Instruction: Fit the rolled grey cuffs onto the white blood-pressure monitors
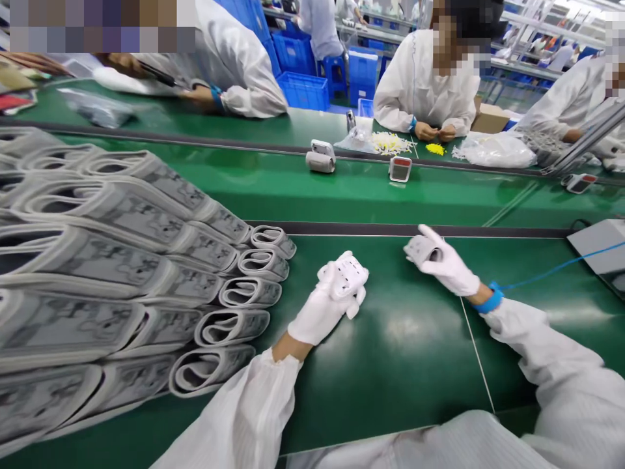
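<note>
Both my hands wear white gloves over a green work surface. My left hand is closed round a small white plastic device body, its back side with slots facing up. My right hand is closed round a rolled grey cuff, index finger stretched out, held just above the surface near the conveyor edge. A blue wrist strap with a blue cord sits on my right wrist. To my left lie several rolled grey cuffs in stacked rows.
A green conveyor belt runs across beyond my hands, carrying a white device with cuff and a small red-topped monitor. People in white coats work on the far side, with yellow parts and plastic bags. A grey box stands at right.
</note>
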`<state>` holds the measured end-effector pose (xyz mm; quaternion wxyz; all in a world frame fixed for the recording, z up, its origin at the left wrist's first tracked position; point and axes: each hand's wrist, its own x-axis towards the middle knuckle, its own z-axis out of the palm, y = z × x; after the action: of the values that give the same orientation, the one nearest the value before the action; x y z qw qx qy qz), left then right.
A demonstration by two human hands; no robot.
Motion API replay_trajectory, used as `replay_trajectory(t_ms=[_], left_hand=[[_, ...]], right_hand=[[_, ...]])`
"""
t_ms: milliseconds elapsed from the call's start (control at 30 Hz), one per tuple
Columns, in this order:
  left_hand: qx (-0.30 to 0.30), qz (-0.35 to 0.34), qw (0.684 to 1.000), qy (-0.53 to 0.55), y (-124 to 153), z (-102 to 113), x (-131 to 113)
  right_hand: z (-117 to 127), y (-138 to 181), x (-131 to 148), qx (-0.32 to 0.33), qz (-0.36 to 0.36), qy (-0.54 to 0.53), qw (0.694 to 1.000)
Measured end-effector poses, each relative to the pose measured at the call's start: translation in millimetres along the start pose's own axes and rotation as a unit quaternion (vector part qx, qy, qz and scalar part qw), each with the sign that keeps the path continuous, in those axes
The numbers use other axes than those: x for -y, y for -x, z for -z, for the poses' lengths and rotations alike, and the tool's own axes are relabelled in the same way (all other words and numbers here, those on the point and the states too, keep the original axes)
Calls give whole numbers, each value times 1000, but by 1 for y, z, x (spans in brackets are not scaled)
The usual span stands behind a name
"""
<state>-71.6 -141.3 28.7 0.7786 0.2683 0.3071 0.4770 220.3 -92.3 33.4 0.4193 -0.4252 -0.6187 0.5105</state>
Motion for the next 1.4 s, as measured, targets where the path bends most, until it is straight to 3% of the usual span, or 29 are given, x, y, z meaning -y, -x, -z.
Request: replay_trajectory(t_ms=[133,267,500,733,1067,1400], left_hand=[[16,15,1000,7,-2,3,-1],[2,-7,999,-38,-1,3,0],[-28,-17,996,-85,0,9,4],[-44,-52,989,-132,1,9,10],[-69,-83,967,-231,8,5,7],[-68,-93,964,-241,11,3,8]], right_hand=[[-65,-22,-12,43,21,-100,994],[-94,-26,-10,73,69,-49,994],[-98,-16,-6,69,123,132,981],[-100,-11,-7,43,195,240,950],[-100,-8,-9,34,214,271,938],[-100,-7,-4,29,215,286,933]])
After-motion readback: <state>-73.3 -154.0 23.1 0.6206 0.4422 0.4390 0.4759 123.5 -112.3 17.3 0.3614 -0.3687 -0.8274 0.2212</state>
